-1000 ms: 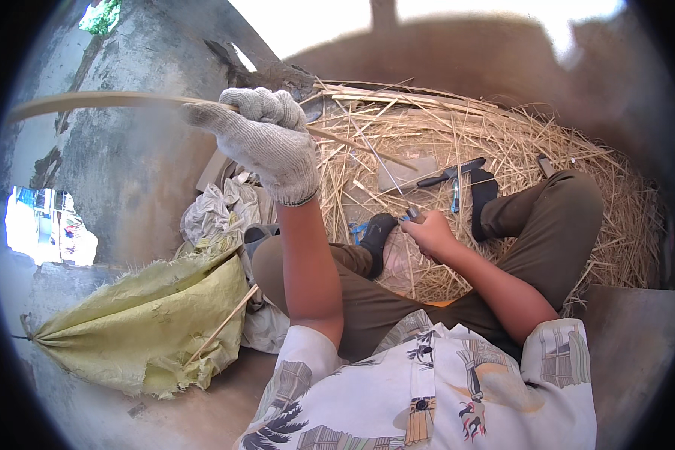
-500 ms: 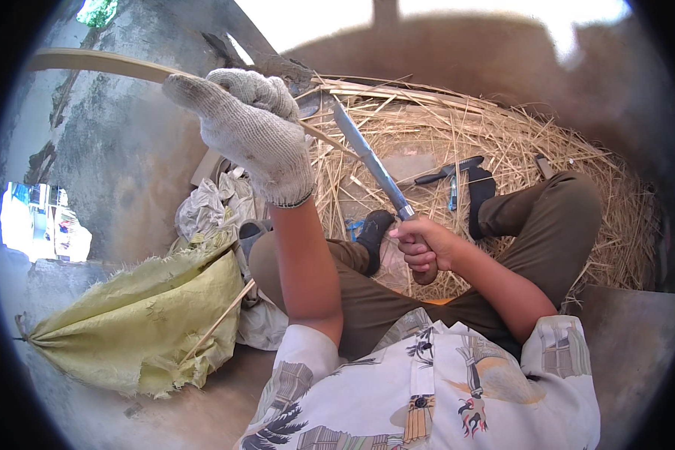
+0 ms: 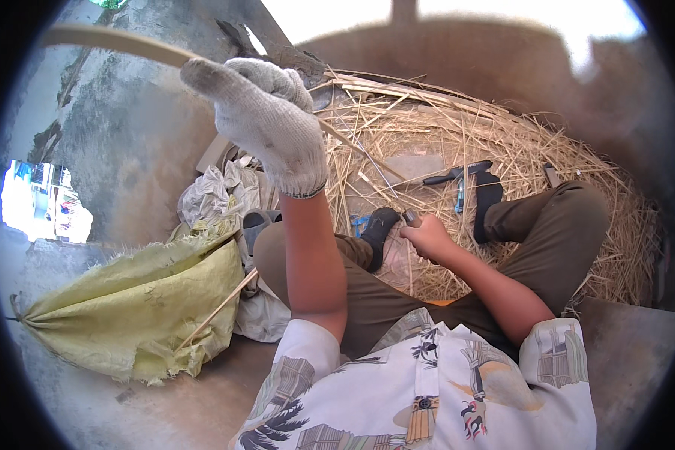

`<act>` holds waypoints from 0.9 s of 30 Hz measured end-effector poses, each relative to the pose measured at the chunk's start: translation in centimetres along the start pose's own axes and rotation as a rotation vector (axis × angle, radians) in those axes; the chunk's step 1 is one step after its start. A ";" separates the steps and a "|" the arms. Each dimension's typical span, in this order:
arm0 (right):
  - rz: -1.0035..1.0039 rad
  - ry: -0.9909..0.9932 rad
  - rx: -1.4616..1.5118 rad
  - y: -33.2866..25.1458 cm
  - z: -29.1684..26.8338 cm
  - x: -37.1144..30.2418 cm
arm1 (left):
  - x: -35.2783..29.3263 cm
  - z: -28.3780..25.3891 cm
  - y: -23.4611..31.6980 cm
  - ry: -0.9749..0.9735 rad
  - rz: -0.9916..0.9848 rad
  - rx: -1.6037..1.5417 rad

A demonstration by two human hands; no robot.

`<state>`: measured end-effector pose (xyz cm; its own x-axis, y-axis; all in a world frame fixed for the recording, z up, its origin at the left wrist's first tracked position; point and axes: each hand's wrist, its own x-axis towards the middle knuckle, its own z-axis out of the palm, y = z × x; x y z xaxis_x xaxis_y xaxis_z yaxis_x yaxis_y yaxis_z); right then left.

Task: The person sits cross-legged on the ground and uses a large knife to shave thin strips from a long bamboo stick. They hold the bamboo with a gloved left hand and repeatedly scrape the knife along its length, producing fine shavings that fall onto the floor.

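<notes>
Grey wall (image 3: pixel 142 105), brownish floor (image 3: pixel 195 412), bright opening (image 3: pixel 330 19)

Room is left between the gloved left hand (image 3: pixel 266 124) and the right hand (image 3: pixel 429 238) — crossed by the strip (image 3: pixel 127 43) and the knife (image 3: pixel 410 217) — and is bounded outward by the yellowish sack (image 3: pixel 139 307) and right knee (image 3: pixel 581 214).

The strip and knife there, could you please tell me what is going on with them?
The gloved left hand grips a long strip near the top of the view. The bare right hand holds a knife; whether it touches the strip is unclear. Loose scraps lie in front, with a sack at the left.
</notes>
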<state>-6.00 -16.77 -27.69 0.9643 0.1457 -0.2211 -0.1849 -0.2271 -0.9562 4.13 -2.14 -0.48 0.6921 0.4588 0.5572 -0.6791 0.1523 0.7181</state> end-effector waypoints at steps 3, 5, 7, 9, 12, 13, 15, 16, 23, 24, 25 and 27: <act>0.144 -0.013 -0.044 0.8 0.1 0.2 | 0.1 -1.1 0.0 -0.013 -0.017 -0.012; 0.179 -0.035 -0.011 0.7 0.3 0.1 | 0.5 -1.4 -0.2 -0.036 -0.037 -0.044; 0.285 -0.099 0.153 0.3 0.0 0.0 | 0.6 -1.5 -0.4 -0.049 -0.040 -0.059; 0.376 -0.207 0.315 -0.6 -0.2 0.1 | 0.7 -1.5 -0.5 -0.061 -0.021 -0.056; 0.512 -0.450 0.620 -1.9 -1.0 0.2 | 1.3 -2.2 -0.8 -0.180 -0.047 -0.115; 0.566 -0.545 0.773 -2.2 -1.4 0.2 | 1.7 -2.7 -1.1 -0.237 -0.061 -0.184; 0.638 -0.681 0.989 -3.2 -2.1 0.0 | 2.3 -3.3 -1.5 -0.351 -0.094 -0.322; 0.624 -0.640 0.960 -3.3 -2.1 -0.2 | 2.3 -3.4 -1.8 -0.338 -0.088 -0.310; 0.183 -0.138 0.390 -3.8 -0.8 -1.5 | 1.6 -2.9 -2.7 -0.288 -0.058 -0.242; 0.089 -0.081 0.334 -4.4 -0.8 -1.7 | 1.6 -3.0 -2.6 -0.286 -0.044 -0.222; 0.000 -0.072 0.413 -5.4 -1.0 -2.1 | 1.4 -3.0 -2.5 -0.267 -0.044 -0.211; -0.299 0.030 0.365 -4.1 -0.6 -1.5 | 1.1 -2.4 -2.4 -0.234 -0.043 -0.196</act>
<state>-6.58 -16.63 -23.30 0.9895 0.1238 0.0751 0.0528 0.1749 -0.9832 5.94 0.09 -2.55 0.7433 0.2381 0.6252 -0.6665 0.3435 0.6616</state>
